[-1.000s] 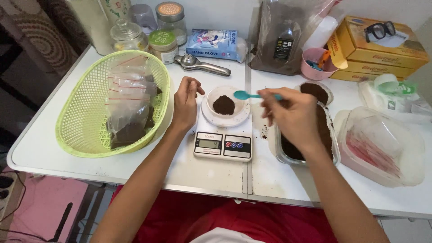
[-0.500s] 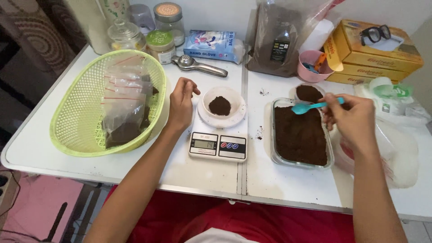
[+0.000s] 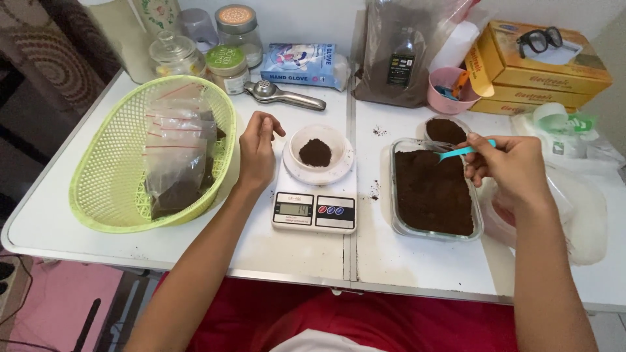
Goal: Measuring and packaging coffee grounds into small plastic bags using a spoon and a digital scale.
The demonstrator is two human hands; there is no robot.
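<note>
— What is hidden or hard to read here?

— The bowl of the teal spoon (image 3: pixel 456 152) is seen edge-on, so its load cannot be told. Its handle is pinched in the right hand (image 3: pixel 508 166), above the far end of the glass tray (image 3: pixel 398 225) of dark powder. The box with plastic sheets (image 3: pixel 580 221) at the right is partly covered by that hand and forearm. The scale (image 3: pixel 315 212) display is too small to be read.

— And the left hand?

— The left hand (image 3: pixel 256 153) is loosely curled, nothing held, rested just beside the white dish (image 3: pixel 318 146) of powder on the scale.

— Packages?

— A blue-and-white flat pack (image 3: pixel 301 64) is laid at the back, a large dark bag (image 3: pixel 401 52) beside it, yellow boxes (image 3: pixel 541 72) stacked at the far right with black glasses (image 3: pixel 538 40) on top. Clear zip bags (image 3: pixel 176 153) with red strips are piled in the green basket (image 3: pixel 104 176).

— Open room?

— Bare tabletop (image 3: pixel 293 251) is left along the near edge; the basket is set close to the left edge.
</note>
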